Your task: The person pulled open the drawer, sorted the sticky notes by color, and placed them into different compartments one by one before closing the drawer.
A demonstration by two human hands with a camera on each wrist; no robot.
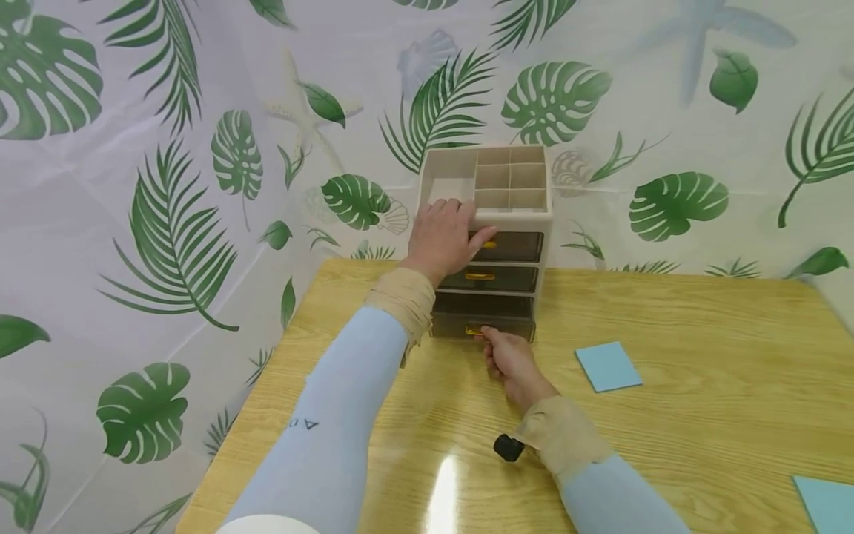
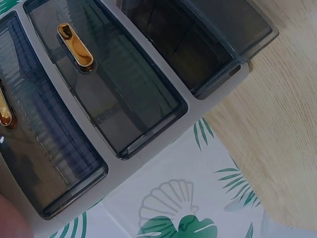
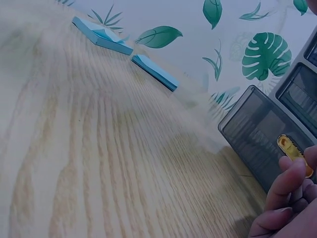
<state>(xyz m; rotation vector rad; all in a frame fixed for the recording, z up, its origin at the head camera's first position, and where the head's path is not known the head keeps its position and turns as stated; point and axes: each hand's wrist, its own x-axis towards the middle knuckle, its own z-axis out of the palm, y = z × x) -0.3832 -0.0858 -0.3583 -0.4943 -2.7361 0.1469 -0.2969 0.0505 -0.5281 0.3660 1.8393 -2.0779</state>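
Drawer, cabinet's 6 o'clock: likely light, stiff. Hold by handle; right hand pinches it. Left hand: grip indeterminable.

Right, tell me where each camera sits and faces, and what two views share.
Head: worn on the head, facing forward and down at the drawer unit; both arms, left grip and right grip show.
Left wrist: worn there, close on the drawer fronts; only blurred skin shows, lower left.
Right wrist: worn there, looking across the table and bottom drawer; the right grip's fingers show, lower right.
Head and right wrist share two blue pads and the bottom drawer's handle.
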